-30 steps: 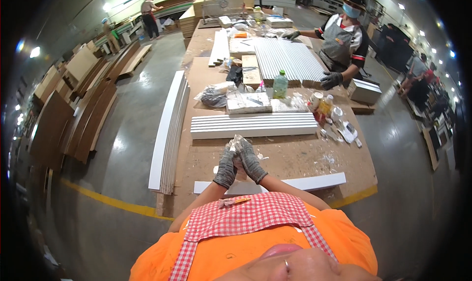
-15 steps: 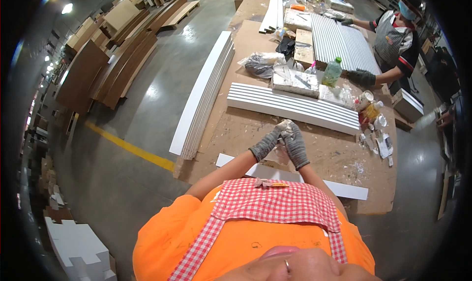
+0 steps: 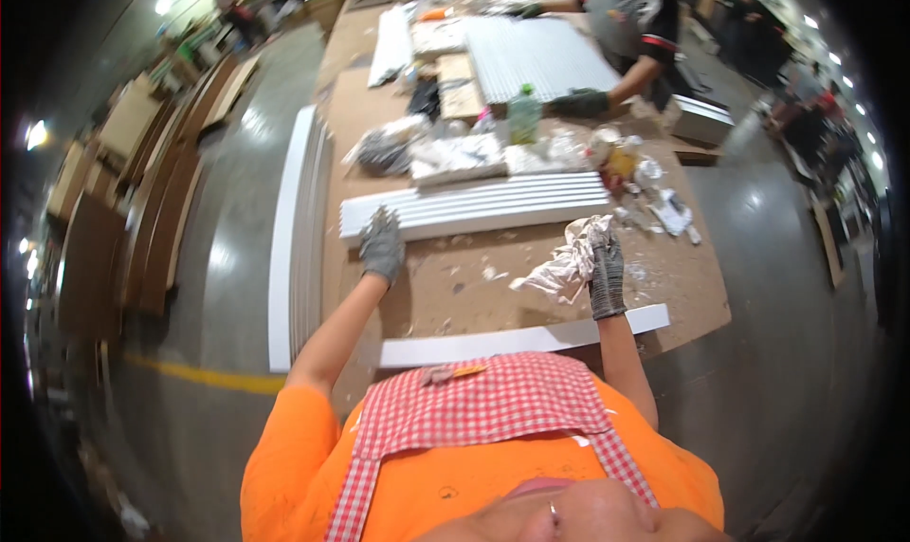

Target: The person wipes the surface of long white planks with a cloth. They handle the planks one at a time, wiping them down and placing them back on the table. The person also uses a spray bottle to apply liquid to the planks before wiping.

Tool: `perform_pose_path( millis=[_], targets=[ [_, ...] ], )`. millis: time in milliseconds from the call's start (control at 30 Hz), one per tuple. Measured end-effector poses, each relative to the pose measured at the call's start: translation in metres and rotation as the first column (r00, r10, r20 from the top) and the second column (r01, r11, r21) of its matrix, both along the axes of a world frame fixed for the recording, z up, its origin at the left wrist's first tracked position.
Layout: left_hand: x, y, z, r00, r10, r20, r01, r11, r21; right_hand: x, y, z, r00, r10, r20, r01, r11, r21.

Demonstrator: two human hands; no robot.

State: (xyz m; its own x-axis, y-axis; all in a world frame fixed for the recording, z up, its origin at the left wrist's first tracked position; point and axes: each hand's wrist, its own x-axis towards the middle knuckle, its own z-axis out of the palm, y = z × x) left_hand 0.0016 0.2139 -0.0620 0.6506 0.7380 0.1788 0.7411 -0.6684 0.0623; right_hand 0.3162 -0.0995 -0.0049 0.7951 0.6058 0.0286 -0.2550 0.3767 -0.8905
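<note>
In a grey work glove with whitish fingertips, my left hand reaches to the left part of a row of white strips. Its fingers point forward over the near edge of the strips and look stretched out, holding nothing I can see. My right hand, also gloved, is closed on a crumpled off-white rag that hangs toward the left. The rag is just short of the row's right end. Nearest my body, a single white strip lies across the table's front edge.
A stack of long white boards lines the brown table's left edge. Behind the row are wrapped white blocks, a green bottle and clutter at right. Across the table, a co-worker's gloved hand touches a wide set of strips.
My hands, together in the middle before, are now apart: the left went to the strips' left part, the right moved right with the rag now spread out. The view has shifted.
</note>
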Motion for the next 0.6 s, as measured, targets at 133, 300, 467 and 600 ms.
perform_pose_path(
  millis=[133,300,467,600],
  targets=[
    [-0.010,0.000,-0.003,0.988,-0.052,-0.145,0.061,0.997,0.053,0.039,-0.028,0.005,0.953,-0.295,0.064,0.297,0.955,-0.023],
    [-0.007,-0.017,0.023,0.944,-0.043,-0.327,0.051,0.999,0.014,0.007,-0.040,-0.010,0.981,-0.186,0.053,0.189,0.981,-0.050],
    [-0.008,-0.009,0.000,0.970,-0.023,-0.243,0.045,0.995,0.087,-0.041,-0.026,-0.010,0.988,-0.060,-0.141,0.061,0.998,0.002],
    [-0.014,-0.001,-0.015,0.986,-0.069,-0.150,0.087,0.989,0.121,-0.055,-0.018,-0.015,0.978,0.144,-0.149,-0.127,0.985,0.116]
  ],
)
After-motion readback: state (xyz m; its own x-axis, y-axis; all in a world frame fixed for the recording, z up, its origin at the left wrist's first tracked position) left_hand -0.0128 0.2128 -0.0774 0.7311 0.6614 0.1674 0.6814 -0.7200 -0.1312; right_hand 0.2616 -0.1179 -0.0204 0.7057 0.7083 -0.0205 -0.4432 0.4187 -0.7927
